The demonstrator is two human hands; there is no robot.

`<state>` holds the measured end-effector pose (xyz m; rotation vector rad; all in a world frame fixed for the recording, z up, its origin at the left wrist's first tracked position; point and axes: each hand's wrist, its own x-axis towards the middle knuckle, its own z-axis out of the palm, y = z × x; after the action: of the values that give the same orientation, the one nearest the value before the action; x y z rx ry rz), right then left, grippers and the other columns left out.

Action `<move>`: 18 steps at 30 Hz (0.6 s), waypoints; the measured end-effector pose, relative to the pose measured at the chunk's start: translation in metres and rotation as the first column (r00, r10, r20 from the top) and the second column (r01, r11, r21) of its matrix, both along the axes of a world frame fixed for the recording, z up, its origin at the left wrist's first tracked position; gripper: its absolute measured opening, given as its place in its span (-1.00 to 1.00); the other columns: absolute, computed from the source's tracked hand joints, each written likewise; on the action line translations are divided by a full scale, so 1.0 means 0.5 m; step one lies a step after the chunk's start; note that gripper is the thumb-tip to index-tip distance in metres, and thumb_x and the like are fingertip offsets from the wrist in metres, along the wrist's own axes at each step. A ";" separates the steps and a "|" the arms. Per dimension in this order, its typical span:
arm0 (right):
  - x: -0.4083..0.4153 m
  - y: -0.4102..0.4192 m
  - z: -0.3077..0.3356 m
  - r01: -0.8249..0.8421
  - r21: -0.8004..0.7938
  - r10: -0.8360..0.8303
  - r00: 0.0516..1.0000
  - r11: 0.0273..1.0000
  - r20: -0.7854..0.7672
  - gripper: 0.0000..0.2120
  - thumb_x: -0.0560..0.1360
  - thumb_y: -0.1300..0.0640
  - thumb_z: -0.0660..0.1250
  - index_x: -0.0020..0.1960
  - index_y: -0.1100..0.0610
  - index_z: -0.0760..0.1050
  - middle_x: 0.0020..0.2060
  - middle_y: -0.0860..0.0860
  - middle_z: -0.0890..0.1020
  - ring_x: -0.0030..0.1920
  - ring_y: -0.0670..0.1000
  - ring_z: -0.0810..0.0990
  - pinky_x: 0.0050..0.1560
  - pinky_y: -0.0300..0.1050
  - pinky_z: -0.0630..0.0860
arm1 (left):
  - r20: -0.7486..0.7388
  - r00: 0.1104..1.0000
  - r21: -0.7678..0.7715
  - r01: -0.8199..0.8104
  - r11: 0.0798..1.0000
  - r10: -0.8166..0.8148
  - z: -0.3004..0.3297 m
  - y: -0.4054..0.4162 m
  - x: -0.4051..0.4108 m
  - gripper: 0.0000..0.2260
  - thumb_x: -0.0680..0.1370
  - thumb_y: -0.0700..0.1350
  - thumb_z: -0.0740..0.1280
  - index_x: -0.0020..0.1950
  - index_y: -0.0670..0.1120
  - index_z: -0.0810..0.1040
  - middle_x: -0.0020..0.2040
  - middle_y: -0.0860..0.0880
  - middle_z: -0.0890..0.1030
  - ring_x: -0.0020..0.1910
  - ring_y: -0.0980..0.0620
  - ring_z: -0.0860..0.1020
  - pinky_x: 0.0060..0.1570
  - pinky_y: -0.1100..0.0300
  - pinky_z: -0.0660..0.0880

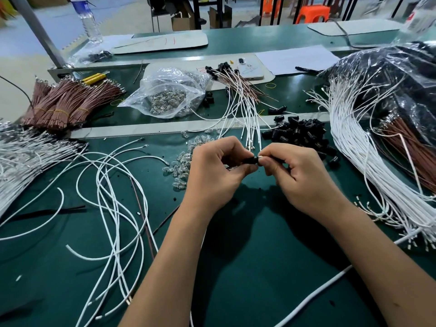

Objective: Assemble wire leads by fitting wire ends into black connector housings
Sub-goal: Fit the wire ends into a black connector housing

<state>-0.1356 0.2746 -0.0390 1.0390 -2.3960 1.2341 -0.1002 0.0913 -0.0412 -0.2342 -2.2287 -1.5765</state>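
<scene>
Over the near middle of the green table [259, 267], the left hand [212, 173] pinches a small black connector housing [250, 160] between curled thumb and fingers. The right hand [299, 175] meets it from the right, its fingertips pinching a metal wire end [260, 157] right at the housing's mouth. A pile of black housings [299, 134] lies just beyond the hands, to the right. Loose white wires [113, 197] loop across the near left, and clear bulbs [184, 166] lie scattered beside the left hand.

Bare mat [247, 244] near — loose white wires [113, 208] crowd left.
</scene>
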 end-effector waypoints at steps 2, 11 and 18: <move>-0.001 0.000 -0.003 -0.010 0.012 0.010 1.000 1.000 -0.011 -0.79 0.65 0.13 0.31 -0.07 0.22 0.60 -0.30 0.01 0.56 -0.25 0.06 0.50 -0.18 -0.07 0.44 | -0.032 0.999 -0.035 -0.015 0.999 0.014 0.000 -0.001 0.000 -0.81 0.33 -0.32 0.62 -0.21 -0.19 0.64 -0.25 -0.01 0.71 -0.25 0.02 0.68 -0.15 0.12 0.63; 0.005 -0.007 -0.006 0.036 -0.056 -0.037 0.999 0.998 -0.008 -0.81 0.66 0.18 0.32 -0.10 0.20 0.59 -0.30 -0.03 0.54 -0.25 0.02 0.50 -0.19 -0.11 0.43 | 0.011 1.000 0.093 0.007 0.996 -0.008 0.000 0.005 0.000 -0.78 0.32 -0.34 0.63 -0.23 -0.17 0.62 -0.24 -0.13 0.70 -0.23 -0.17 0.68 -0.14 -0.03 0.64; 0.000 -0.009 -0.006 0.012 -0.019 -0.013 0.999 1.000 -0.040 -0.80 0.65 0.18 0.31 -0.10 0.24 0.59 -0.25 0.03 0.59 -0.22 0.06 0.52 -0.15 -0.09 0.45 | -0.010 1.000 0.070 0.002 0.998 -0.001 -0.007 0.003 0.001 -0.79 0.32 -0.29 0.64 -0.24 -0.22 0.63 -0.27 -0.09 0.69 -0.30 -0.05 0.65 -0.22 0.00 0.62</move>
<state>-0.1355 0.2699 -0.0418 1.0317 -2.3529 1.2178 -0.0998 0.0927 -0.0449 -0.2238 -2.1614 -1.6472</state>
